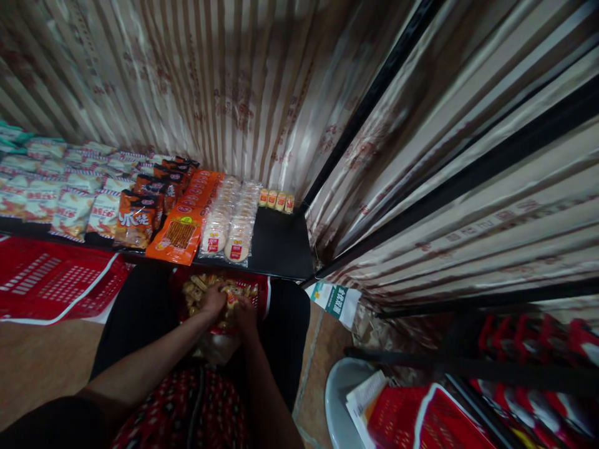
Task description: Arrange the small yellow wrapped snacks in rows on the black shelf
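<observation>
Left hand (214, 300) and right hand (245, 315) grip a pack (231, 299) over the basket (268, 298), where many loose packs (193, 292) lie, with just four similar ones (276, 200) already lined up on the shelf (283, 243).

Left hand (214, 299), right hand (246, 315) close together, bare forearms (175, 340) converging forward.

The left hand (215, 299) and right hand (244, 312) pinch a small yellow packet (230, 298) above a red plastic basket (264, 290) of wrapped snacks (194, 290). From them, an orange snack bag (176, 236) lies at eleven o'clock, four yellow-wrapped snacks (276, 201) at one, another red basket (51, 280) at nine.
</observation>
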`<act>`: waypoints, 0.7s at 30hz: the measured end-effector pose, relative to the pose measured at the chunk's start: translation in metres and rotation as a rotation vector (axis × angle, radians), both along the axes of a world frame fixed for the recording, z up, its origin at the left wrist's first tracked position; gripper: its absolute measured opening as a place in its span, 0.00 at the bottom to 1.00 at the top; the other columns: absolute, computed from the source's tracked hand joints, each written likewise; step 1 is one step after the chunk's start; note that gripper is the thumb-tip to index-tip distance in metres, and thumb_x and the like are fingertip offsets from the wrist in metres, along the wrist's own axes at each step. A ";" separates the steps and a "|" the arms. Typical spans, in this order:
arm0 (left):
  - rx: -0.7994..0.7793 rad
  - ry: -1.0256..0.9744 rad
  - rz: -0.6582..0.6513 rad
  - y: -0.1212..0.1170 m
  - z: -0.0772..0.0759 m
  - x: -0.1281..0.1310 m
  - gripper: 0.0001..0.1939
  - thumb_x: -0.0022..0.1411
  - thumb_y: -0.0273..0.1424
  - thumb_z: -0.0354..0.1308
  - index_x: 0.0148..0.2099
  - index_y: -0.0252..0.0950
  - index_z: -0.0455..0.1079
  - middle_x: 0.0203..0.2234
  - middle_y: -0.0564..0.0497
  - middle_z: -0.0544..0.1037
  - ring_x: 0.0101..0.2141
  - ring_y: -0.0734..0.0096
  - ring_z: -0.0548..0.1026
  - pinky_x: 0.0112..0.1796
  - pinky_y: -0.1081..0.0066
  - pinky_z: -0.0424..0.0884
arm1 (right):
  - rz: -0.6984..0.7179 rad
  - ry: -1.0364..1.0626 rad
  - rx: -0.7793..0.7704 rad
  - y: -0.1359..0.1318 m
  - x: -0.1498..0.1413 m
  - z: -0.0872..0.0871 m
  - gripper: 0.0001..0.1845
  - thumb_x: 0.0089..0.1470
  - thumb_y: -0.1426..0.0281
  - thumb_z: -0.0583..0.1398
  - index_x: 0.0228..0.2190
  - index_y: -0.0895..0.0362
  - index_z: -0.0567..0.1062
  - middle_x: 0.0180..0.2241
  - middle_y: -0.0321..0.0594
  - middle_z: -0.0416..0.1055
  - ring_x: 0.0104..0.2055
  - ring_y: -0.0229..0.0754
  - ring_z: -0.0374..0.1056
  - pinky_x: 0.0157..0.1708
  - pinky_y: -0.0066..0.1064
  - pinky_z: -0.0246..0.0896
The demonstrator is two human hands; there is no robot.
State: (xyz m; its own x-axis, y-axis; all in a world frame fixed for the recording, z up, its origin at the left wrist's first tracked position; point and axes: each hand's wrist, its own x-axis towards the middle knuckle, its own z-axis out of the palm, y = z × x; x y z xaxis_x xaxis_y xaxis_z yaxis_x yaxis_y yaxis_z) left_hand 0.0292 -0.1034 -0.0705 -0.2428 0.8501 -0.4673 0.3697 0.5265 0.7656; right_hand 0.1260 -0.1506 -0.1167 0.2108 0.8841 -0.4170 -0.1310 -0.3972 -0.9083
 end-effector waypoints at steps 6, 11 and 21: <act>0.006 -0.148 -0.031 -0.001 0.017 0.009 0.15 0.53 0.20 0.49 0.43 0.33 0.70 0.28 0.50 0.77 0.24 0.77 0.72 0.26 0.79 0.67 | -0.044 0.084 -0.010 -0.006 0.008 0.021 0.12 0.41 0.70 0.55 0.32 0.56 0.70 0.29 0.37 0.74 0.30 0.41 0.71 0.29 0.29 0.67; 0.069 -0.131 -0.084 -0.004 0.036 0.016 0.13 0.53 0.22 0.49 0.39 0.32 0.71 0.29 0.50 0.77 0.28 0.74 0.73 0.30 0.77 0.68 | -0.066 0.096 -0.019 -0.012 0.006 0.040 0.09 0.43 0.67 0.56 0.31 0.55 0.67 0.28 0.36 0.72 0.29 0.41 0.71 0.26 0.30 0.69; 0.169 -0.020 -0.123 -0.001 0.050 0.027 0.16 0.51 0.22 0.52 0.45 0.30 0.68 0.33 0.47 0.76 0.35 0.70 0.74 0.38 0.72 0.69 | -0.137 -0.131 0.092 -0.015 0.012 0.062 0.12 0.43 0.62 0.57 0.29 0.55 0.67 0.30 0.39 0.72 0.33 0.43 0.71 0.30 0.31 0.67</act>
